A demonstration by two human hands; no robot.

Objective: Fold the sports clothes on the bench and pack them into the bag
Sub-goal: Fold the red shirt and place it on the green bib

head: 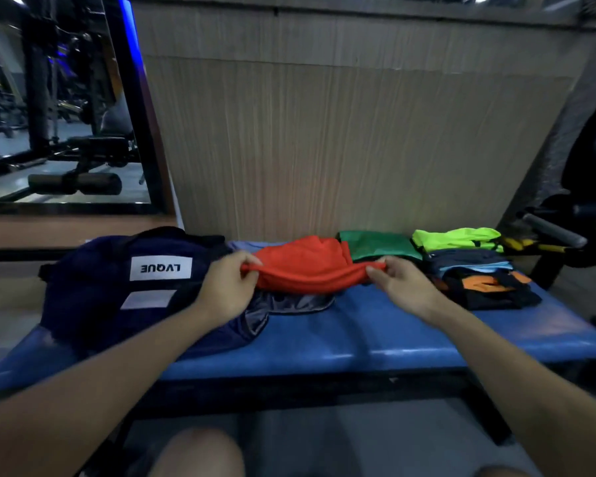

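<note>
Blue bench [375, 342] | left hand [226, 287] – fingers pinch red garment [307, 270] | right hand [403, 284] – same

A folded red-orange garment [307, 270] is held just above a blue padded bench [375, 332], pinched at each end. To its left sits a dark navy bag [117, 287], its mouth gaping toward the garment. To the right lie folded clothes: a green piece [379, 247], a neon-yellow one [458, 237], and a dark stack [486, 280].
</note>
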